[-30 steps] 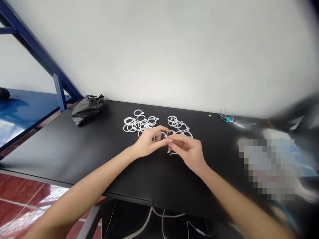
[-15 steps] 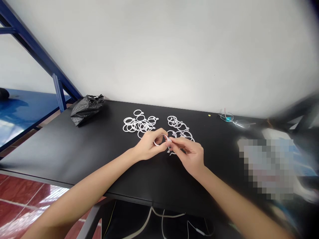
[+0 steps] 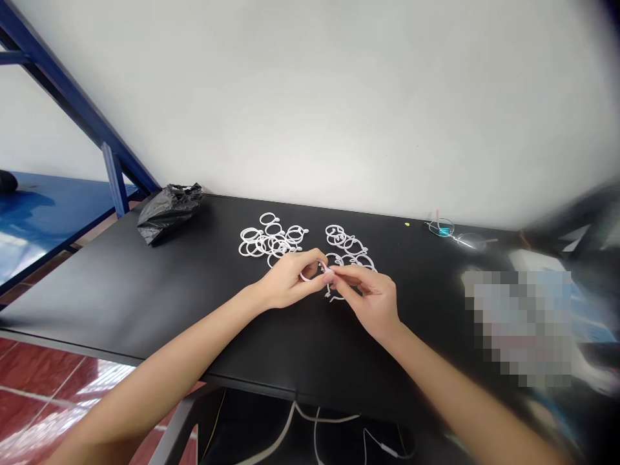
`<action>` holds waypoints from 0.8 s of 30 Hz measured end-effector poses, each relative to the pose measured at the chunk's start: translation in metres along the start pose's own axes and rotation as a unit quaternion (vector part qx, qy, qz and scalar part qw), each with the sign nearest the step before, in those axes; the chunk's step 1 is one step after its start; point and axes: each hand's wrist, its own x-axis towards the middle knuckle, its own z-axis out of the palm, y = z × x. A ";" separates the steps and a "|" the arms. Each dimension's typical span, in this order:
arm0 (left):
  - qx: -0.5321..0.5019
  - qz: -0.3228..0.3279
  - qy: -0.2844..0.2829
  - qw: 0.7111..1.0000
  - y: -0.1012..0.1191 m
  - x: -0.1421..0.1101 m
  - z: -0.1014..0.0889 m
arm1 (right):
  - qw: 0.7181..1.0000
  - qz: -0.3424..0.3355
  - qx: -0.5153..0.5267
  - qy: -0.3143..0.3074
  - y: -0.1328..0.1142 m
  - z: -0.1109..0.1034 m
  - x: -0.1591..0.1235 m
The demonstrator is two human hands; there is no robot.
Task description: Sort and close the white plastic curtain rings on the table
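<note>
Over the middle of the black table (image 3: 116,290) my two hands meet at one white curtain ring (image 3: 305,278). My left hand (image 3: 294,279) pinches it between thumb and fingers, its curve showing inside the grip. The fingertips of my right hand (image 3: 372,298) are closed on the same ring's near side, hiding the exact spot. Behind my left hand lies a pile of white rings with small knobs (image 3: 271,240). A second, looser group of white rings (image 3: 346,240) spreads behind my right hand, and part of it is covered by my fingers.
A crumpled black plastic bag (image 3: 169,210) sits at the back left. A pair of glasses (image 3: 442,228) rests near the wall at the right. A blurred pale object (image 3: 523,329) is on the right side. Cables (image 3: 290,426) hang below the table's front edge.
Both hands stay at nearly the same place with the ring. My left hand has shifted very slightly and the fingertips have drawn a little closer around the ring.
</note>
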 end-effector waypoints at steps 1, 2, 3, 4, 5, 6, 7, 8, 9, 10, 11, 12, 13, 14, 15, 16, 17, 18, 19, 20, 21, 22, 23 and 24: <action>0.038 0.007 0.002 0.999 -0.001 0.001 -0.003 | 1.000 0.013 0.006 0.004 0.001 0.000 0.001; 0.085 0.011 0.010 0.996 -0.004 0.002 -0.006 | 1.000 0.025 0.012 0.009 0.001 0.000 0.002; 0.136 0.011 0.023 0.990 -0.007 0.002 -0.009 | 0.999 0.034 0.018 0.016 0.002 0.000 0.002; 0.185 0.007 0.037 0.982 -0.012 0.003 -0.012 | 0.999 0.041 0.020 0.024 0.002 -0.001 0.003; 0.228 0.001 0.048 0.973 -0.017 0.004 -0.015 | 0.998 0.045 0.019 0.031 0.002 -0.001 0.003; 0.263 -0.006 0.057 0.963 -0.022 0.005 -0.018 | 0.998 0.045 0.015 0.035 0.002 -0.001 0.004; 0.293 -0.010 0.060 0.954 -0.028 0.005 -0.020 | 0.998 0.044 0.009 0.035 0.003 -0.001 0.004; 0.317 -0.013 0.061 0.946 -0.033 0.005 -0.023 | 0.999 0.041 0.000 0.033 0.003 -0.001 0.004; 0.338 -0.018 0.061 0.939 -0.037 0.005 -0.026 | 0.999 0.036 -0.015 0.029 0.004 -0.001 0.005; 0.355 -0.024 0.060 0.932 -0.040 0.005 -0.028 | 0.999 0.029 -0.035 0.020 0.005 -0.002 0.005; 0.370 -0.034 0.058 0.926 -0.043 0.005 -0.030 | 0.998 0.020 -0.063 0.007 0.006 -0.002 0.006; 0.383 -0.045 0.055 0.921 -0.045 0.004 -0.032 | 0.995 0.006 -0.098 -0.008 0.008 -0.002 0.006; 0.392 -0.056 0.052 0.917 -0.046 0.004 -0.033 | 0.991 -0.011 -0.135 -0.025 0.010 -0.002 0.006; 0.399 -0.066 0.049 0.913 -0.047 0.003 -0.034 | 0.984 -0.028 -0.170 -0.041 0.012 -0.002 0.006; 0.404 -0.073 0.045 0.911 -0.047 0.003 -0.034 | 0.977 -0.043 -0.202 -0.056 0.014 -0.003 0.006; 0.406 -0.079 0.042 0.910 -0.048 0.003 -0.034 | 0.969 -0.054 -0.229 -0.068 0.015 -0.003 0.006; 0.405 -0.084 0.042 0.909 -0.048 0.003 -0.034 | 0.963 -0.058 -0.252 -0.081 0.016 -0.004 0.005; 0.403 -0.087 0.042 0.910 -0.048 0.003 -0.034 | 0.957 -0.057 -0.269 -0.093 0.016 -0.004 0.005; 0.400 -0.088 0.044 0.911 -0.048 0.003 -0.034 | 0.952 -0.054 -0.283 -0.107 0.016 -0.004 0.005; 0.395 -0.088 0.047 0.913 -0.048 0.003 -0.034 | 0.947 -0.051 -0.294 -0.121 0.016 -0.004 0.004; 0.388 -0.088 0.052 0.916 -0.047 0.003 -0.034 | 0.943 -0.049 -0.300 -0.135 0.015 -0.005 0.004; 0.379 -0.086 0.057 0.920 -0.046 0.004 -0.034 | 0.940 -0.050 -0.303 -0.149 0.014 -0.005 0.004; 0.367 -0.083 0.063 0.924 -0.044 0.004 -0.034 | 0.938 -0.051 -0.302 -0.163 0.013 -0.005 0.004; 0.353 -0.078 0.070 0.930 -0.042 0.005 -0.033 | 0.936 -0.053 -0.298 -0.178 0.012 -0.005 0.003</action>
